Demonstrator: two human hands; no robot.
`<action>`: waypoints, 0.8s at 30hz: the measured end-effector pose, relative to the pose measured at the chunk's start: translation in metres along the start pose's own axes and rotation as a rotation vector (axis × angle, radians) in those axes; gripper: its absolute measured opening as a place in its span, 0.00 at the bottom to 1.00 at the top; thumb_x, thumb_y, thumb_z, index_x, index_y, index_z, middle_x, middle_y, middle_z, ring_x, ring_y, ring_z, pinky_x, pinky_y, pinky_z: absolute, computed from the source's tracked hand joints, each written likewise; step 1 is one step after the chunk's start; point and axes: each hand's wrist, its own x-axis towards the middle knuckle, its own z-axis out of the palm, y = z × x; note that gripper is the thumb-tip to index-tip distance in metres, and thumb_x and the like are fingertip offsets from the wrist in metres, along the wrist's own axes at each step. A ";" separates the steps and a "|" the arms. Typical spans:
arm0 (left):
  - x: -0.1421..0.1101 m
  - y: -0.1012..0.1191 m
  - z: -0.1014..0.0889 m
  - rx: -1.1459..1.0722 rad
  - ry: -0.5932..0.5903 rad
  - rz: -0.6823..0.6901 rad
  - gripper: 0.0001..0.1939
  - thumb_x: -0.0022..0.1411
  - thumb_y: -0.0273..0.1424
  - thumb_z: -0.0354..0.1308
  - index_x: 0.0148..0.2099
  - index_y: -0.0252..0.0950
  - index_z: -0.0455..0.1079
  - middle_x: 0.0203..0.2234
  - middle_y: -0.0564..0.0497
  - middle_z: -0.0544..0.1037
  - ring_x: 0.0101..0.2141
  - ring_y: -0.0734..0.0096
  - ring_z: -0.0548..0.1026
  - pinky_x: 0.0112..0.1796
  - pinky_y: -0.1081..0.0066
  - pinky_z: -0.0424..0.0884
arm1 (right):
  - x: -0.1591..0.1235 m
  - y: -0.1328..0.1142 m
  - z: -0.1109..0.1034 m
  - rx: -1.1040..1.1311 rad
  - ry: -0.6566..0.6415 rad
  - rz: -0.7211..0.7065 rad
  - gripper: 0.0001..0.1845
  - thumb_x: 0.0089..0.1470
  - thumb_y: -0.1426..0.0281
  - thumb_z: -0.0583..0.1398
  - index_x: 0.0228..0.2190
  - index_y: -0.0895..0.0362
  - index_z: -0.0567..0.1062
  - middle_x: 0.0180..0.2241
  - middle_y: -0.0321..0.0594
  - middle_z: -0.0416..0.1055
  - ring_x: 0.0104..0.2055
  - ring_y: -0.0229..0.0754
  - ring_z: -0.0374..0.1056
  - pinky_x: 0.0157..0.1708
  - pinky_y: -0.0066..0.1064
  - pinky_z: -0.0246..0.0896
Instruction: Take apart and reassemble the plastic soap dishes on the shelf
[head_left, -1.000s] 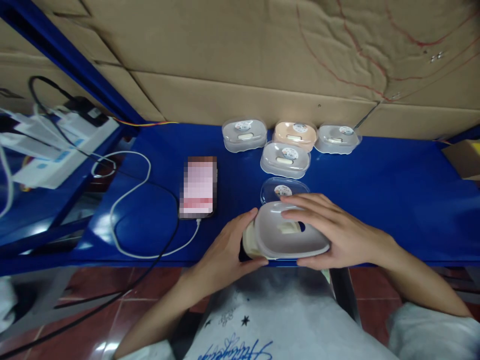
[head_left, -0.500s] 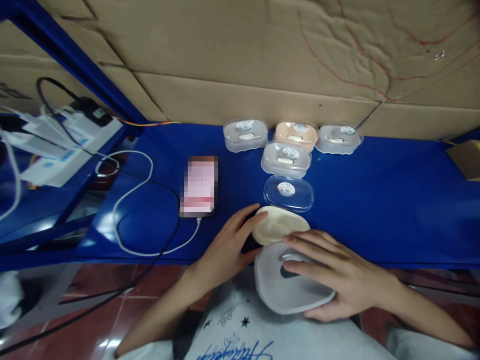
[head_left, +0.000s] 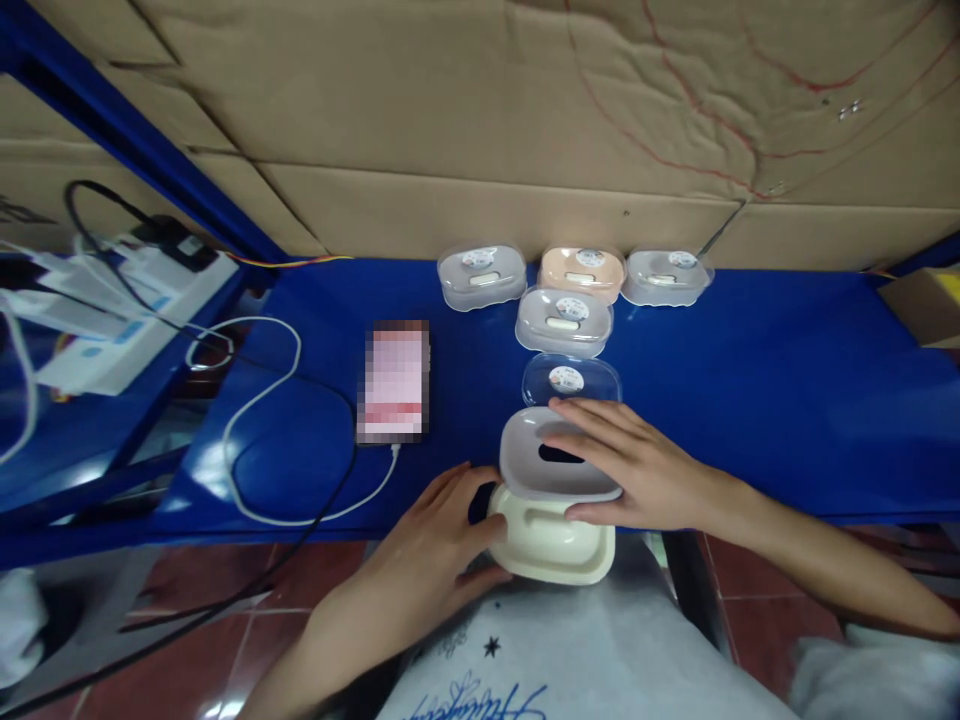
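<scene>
My left hand (head_left: 457, 535) grips the left edge of a cream oval dish (head_left: 559, 560), thumb and fingers at its side. The dish is tilted near the table's front edge, over my lap, with a raised ridge showing inside. My right hand (head_left: 634, 460) holds a grey oval dish (head_left: 521, 460) with a dark slot in its middle, fingers reaching over its inside and thumb at its near rim. The grey dish overlaps the far edge of the cream one. Just behind lies a clear plastic lid (head_left: 536, 380) with a round label, partly covered by my right fingers.
Several lidded oval boxes, including a grey one (head_left: 540, 325) and a peach one (head_left: 551, 268), stand toward the cardboard backing (head_left: 420, 120). A phone (head_left: 394, 385) with a white cable lies left. A power strip (head_left: 135, 345) with plugs is farther left. A carton (head_left: 926, 305) stands right.
My right hand has moved the grey dish away from my lap, onto the far side of the cream dish. With my left hand, the cream dish has come nearer to me.
</scene>
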 end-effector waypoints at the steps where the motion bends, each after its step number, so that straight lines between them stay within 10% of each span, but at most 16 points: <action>1: -0.002 0.001 -0.001 0.000 -0.009 -0.008 0.14 0.65 0.33 0.70 0.51 0.44 0.76 0.61 0.42 0.69 0.61 0.41 0.72 0.57 0.39 0.76 | 0.003 -0.001 0.003 -0.001 -0.004 -0.001 0.37 0.65 0.50 0.64 0.66 0.58 0.69 0.73 0.57 0.59 0.74 0.61 0.58 0.66 0.56 0.64; 13: -0.023 0.001 -0.039 -0.179 -0.136 -0.081 0.08 0.63 0.32 0.70 0.45 0.47 0.79 0.64 0.48 0.72 0.56 0.51 0.80 0.52 0.56 0.83 | 0.007 -0.006 0.016 0.030 -0.026 0.064 0.36 0.65 0.49 0.63 0.65 0.56 0.70 0.72 0.56 0.61 0.72 0.60 0.60 0.66 0.58 0.61; 19: -0.032 -0.004 -0.056 -0.278 -0.094 -0.096 0.05 0.64 0.34 0.69 0.42 0.44 0.76 0.63 0.47 0.72 0.46 0.62 0.84 0.30 0.76 0.83 | 0.007 -0.009 0.020 0.004 -0.080 0.074 0.41 0.63 0.46 0.64 0.67 0.56 0.68 0.74 0.55 0.57 0.74 0.61 0.55 0.68 0.59 0.58; 24: -0.038 -0.010 -0.055 -0.284 0.049 -0.020 0.13 0.57 0.30 0.72 0.43 0.46 0.74 0.62 0.47 0.71 0.59 0.53 0.77 0.51 0.62 0.83 | 0.004 -0.008 0.018 -0.005 -0.112 0.050 0.52 0.59 0.41 0.65 0.71 0.57 0.62 0.76 0.58 0.52 0.77 0.64 0.49 0.71 0.63 0.51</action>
